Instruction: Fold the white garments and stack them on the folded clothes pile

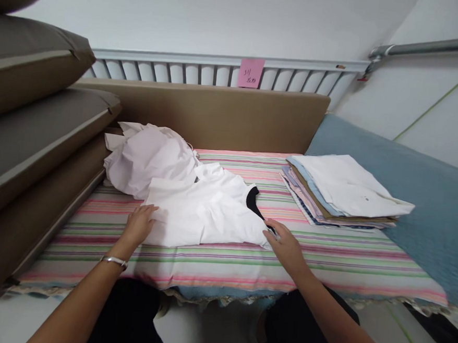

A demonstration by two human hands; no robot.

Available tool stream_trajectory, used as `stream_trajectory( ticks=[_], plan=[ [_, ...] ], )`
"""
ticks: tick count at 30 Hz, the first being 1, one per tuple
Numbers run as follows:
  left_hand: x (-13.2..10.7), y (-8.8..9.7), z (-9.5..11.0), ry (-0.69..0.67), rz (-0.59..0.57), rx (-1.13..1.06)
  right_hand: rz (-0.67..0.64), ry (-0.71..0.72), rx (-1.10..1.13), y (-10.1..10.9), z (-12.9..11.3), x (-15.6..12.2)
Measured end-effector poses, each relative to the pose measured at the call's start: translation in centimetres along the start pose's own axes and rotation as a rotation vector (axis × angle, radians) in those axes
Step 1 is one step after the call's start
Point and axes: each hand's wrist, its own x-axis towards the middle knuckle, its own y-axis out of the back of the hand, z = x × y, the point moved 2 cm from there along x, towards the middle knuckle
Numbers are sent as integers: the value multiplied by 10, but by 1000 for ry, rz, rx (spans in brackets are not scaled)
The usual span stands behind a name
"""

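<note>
From my end I take this for a home: cushions (39, 127) by the left edge of the cloth (222, 271), a radiator (176, 74) beyond.

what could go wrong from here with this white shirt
The white shirt lies rumpled between the left hand and the right hand, so folding it this way might set creases.

Its far side meets or overlaps the pale bundle, so a pull could drag that fabric along.

The folded pile has uneven edges; a bump might make its top piece slide.
</note>
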Motion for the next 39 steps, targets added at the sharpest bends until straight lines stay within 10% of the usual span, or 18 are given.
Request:
stream_trajectory(
  ticks=[5,12,16,20,24,33,39],
  plan=[
    [23,1,14,10,-230,171,-141,-73,-60,-23,11,14],
    [16,23,27,17,-222,236,-91,-9,-73,-17,6,13],
    [2,26,121,-300,-63,17,-17,211,-24,-13,-20,3],
    [-8,-5,237,-659,-125,-130,-71,299,92,-12,-35,-10],
    [-6,-38,301,-829,-225,-81,10,187,186,6,-14,-21],
    [-10,-30,314,-1030,-278,104,173,-140,336,35,63,-39],
    [-23,-38,327,-828,-367,201,162,-132,334,22,68,-39]
  ],
)
